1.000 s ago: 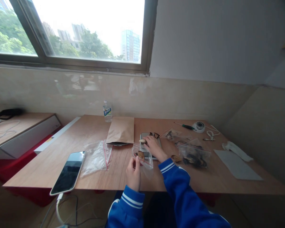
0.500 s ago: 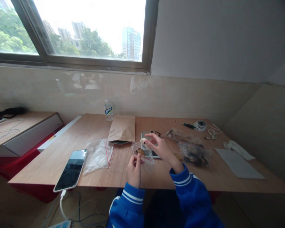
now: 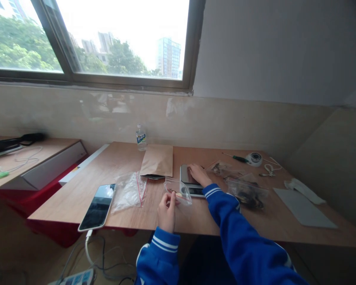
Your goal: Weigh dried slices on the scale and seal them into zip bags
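Observation:
My left hand is closed on the edge of a small clear zip bag with a red seal line. Inside it, near my fingertips, lies a pale piece. My right hand reaches over the metal plate of a digital kitchen scale, its fingers bent down and drawn together. Whatever lies between these fingertips is hidden. A bit of something dark shows just behind this hand at the plate's far edge. To the right, a clear zip bag holds dark dried pieces.
A brown paper pouch lies with its mouth toward me. Left of it are empty clear bags and a phone on a cable. Farther off stand a bottle, a screwdriver and a white camera. White paper lies right.
My right hand has left the mouth of the small bag and moved forward to the scale plate. The pale piece it held is now in the bag. My left hand keeps its hold.

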A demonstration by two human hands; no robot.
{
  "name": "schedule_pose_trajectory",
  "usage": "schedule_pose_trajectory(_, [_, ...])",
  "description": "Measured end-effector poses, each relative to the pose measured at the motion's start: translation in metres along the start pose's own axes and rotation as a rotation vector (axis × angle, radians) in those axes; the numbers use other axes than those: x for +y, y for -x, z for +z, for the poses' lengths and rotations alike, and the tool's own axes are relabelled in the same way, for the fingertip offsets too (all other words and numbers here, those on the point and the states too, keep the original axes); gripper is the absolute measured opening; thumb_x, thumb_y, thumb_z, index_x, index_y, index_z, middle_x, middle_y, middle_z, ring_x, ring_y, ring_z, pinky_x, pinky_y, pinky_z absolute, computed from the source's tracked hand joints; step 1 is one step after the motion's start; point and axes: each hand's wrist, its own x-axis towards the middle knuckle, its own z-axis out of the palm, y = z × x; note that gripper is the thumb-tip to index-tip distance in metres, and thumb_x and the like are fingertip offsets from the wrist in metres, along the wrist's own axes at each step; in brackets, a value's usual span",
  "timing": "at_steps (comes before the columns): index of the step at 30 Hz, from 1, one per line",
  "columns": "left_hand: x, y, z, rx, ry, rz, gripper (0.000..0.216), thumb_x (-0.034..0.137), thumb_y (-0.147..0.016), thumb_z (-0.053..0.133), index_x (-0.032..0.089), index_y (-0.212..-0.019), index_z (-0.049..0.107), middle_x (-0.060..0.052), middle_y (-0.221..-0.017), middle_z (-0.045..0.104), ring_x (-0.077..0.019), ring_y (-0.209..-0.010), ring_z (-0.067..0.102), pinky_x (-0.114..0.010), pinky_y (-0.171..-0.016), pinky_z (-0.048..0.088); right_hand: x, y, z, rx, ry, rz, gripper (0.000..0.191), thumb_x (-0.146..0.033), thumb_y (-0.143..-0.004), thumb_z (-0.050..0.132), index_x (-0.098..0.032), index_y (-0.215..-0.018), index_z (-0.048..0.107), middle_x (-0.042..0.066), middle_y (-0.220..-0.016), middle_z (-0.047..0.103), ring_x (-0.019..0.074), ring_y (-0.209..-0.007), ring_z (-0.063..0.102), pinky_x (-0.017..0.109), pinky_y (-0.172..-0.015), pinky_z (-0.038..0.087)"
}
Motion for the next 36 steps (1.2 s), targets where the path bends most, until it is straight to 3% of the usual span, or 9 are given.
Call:
schedule_pose_trajectory(4, [-0.001,0.0,0.0,-0.003,-0.013,-0.01,0.04,0.056,-0.077,0.054,0.017,-0.065,0.054,-0.003,-0.069,0.064,-0.0177,-0.069,0.064,-0.03,-0.07,0.05,-0.008,0.008,-0.006,0.025,-0.071,-0.022,0.023,-0.01,-0.084,0.046,-0.014,-0.097,0.065,0.011,-0.1,0.068,0.0205,-0.098,0.06,0.033,-0.09,0.043])
schedule_pose_trajectory(8, [-0.001,0.001,0.002,0.002,-0.012,-0.007,0.04,0.055,-0.075,0.056,0.017,-0.063,0.054,-0.002,-0.066,0.062,-0.0176,-0.067,0.063,-0.029,-0.07,0.05,-0.032,0.025,-0.034,0.218,-0.534,0.037,0.028,-0.029,-0.087,0.048,-0.017,-0.109,0.061,0.007,-0.099,0.068,0.0164,-0.086,0.063,0.03,-0.079,0.049])
schedule_pose_trajectory(10, [-0.002,0.001,0.003,-0.002,-0.007,-0.005,0.039,0.055,-0.075,0.056,0.017,-0.064,0.054,-0.002,-0.067,0.063,-0.0179,-0.068,0.063,-0.03,-0.071,0.05,-0.044,0.035,-0.049,0.171,-0.682,-0.012,0.033,-0.037,-0.088,0.047,-0.02,-0.113,0.06,0.005,-0.096,0.068,0.0155,-0.082,0.063,0.029,-0.075,0.05])
schedule_pose_trajectory(13, [-0.003,0.0,0.003,0.001,0.01,0.001,0.039,0.055,-0.076,0.056,0.017,-0.065,0.056,-0.003,-0.067,0.063,-0.0184,-0.068,0.063,-0.03,-0.07,0.051,-0.042,0.04,-0.055,0.114,-0.611,-0.091,0.033,-0.038,-0.089,0.046,-0.022,-0.114,0.06,0.005,-0.102,0.066,0.0165,-0.091,0.061,0.031,-0.083,0.048])
schedule_pose_trajectory(18, [-0.002,0.002,-0.001,-0.001,0.03,0.0,0.04,0.056,-0.074,0.057,0.017,-0.063,0.054,-0.003,-0.068,0.064,-0.0176,-0.066,0.063,-0.03,-0.069,0.051,0.01,0.024,-0.021,0.214,-0.221,0.117,0.034,-0.018,-0.083,0.048,-0.016,-0.115,0.059,0.012,-0.118,0.057,0.0221,-0.114,0.051,0.039,-0.098,0.039])
schedule_pose_trajectory(24, [-0.003,0.003,-0.004,0.007,0.03,0.012,0.039,0.054,-0.076,0.056,0.017,-0.065,0.054,-0.002,-0.067,0.063,-0.018,-0.068,0.064,-0.03,-0.07,0.052,0.038,0.021,-0.001,0.203,-0.22,0.187,0.024,-0.01,-0.078,0.049,-0.013,-0.095,0.066,0.013,-0.099,0.065,0.0226,-0.098,0.06,0.037,-0.091,0.043])
schedule_pose_trajectory(30, [-0.003,0.002,0.001,0.004,0.057,0.015,0.04,0.055,-0.074,0.058,0.017,-0.063,0.054,0.0,-0.063,0.06,-0.0167,-0.065,0.062,-0.03,-0.068,0.053,-0.002,0.033,-0.03,0.413,-0.618,0.251,0.036,-0.037,-0.087,0.045,-0.012,-0.11,0.056,0.013,-0.101,0.066,0.0196,-0.088,0.064,0.032,-0.075,0.051])
schedule_pose_trajectory(33, [-0.002,0.003,0.002,0.002,0.043,0.003,0.041,0.056,-0.074,0.058,0.017,-0.063,0.054,-0.001,-0.062,0.061,-0.0173,-0.065,0.063,-0.03,-0.069,0.052,-0.034,0.046,-0.053,0.221,-0.896,0.129,0.045,-0.045,-0.084,0.052,-0.016,-0.118,0.052,0.008,-0.093,0.069,0.0181,-0.082,0.065,0.032,-0.073,0.052])
schedule_pose_trajectory(36, [0.0,0.004,0.001,0.01,0.035,0.015,0.041,0.057,-0.074,0.057,0.018,-0.063,0.053,-0.001,-0.061,0.061,-0.0178,-0.064,0.063,-0.031,-0.069,0.052,-0.053,0.058,-0.072,0.119,-0.844,0.08,0.036,-0.045,-0.085,0.05,-0.02,-0.109,0.06,0.006,-0.095,0.069,0.0182,-0.088,0.064,0.033,-0.079,0.05])
